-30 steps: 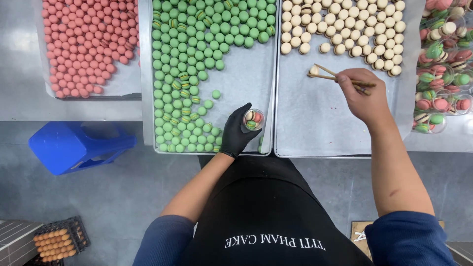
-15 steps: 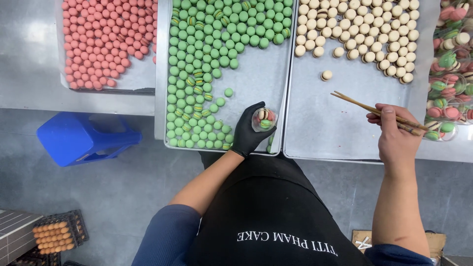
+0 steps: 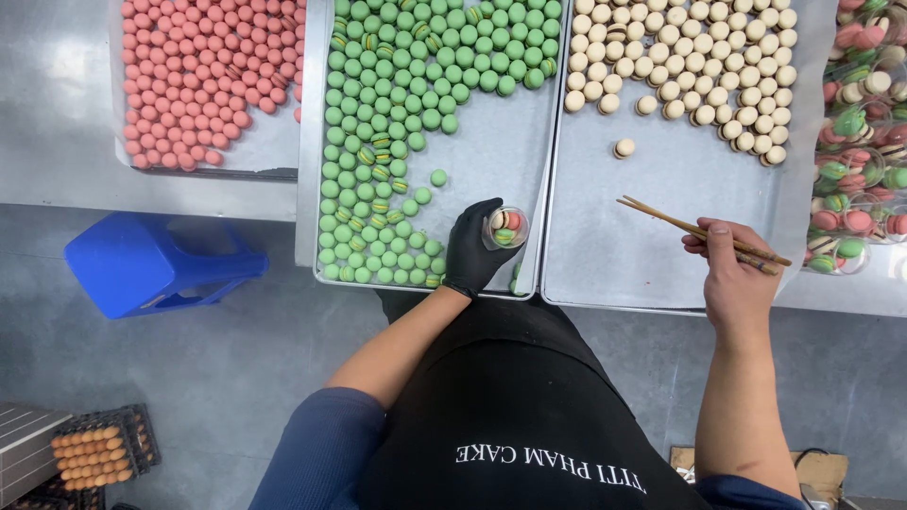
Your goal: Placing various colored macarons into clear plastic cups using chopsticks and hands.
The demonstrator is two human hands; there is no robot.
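Note:
My left hand (image 3: 474,247), in a black glove, holds a small clear cup (image 3: 506,227) with macarons inside, over the near edge of the middle tray (image 3: 501,142). That tray carries several green macarons (image 3: 397,113). My bare right hand (image 3: 732,274) grips a pair of wooden chopsticks (image 3: 694,229), tips pointing left with nothing between them, above the near right corner of the right tray (image 3: 661,189). Several beige macarons (image 3: 699,66) fill the far part of that tray, and one beige macaron (image 3: 624,148) lies alone.
A left tray (image 3: 274,146) holds several pink macarons (image 3: 198,76). Filled clear cups (image 3: 864,151) crowd the far right. Below the steel table edge sit a blue plastic stool (image 3: 161,260) and a black crate of eggs (image 3: 94,453) on the grey floor.
My right hand has pulled back from the beige macarons to the near right corner, chopsticks now empty; one beige macaron lies alone on the tray. My left hand kept hold of the cup.

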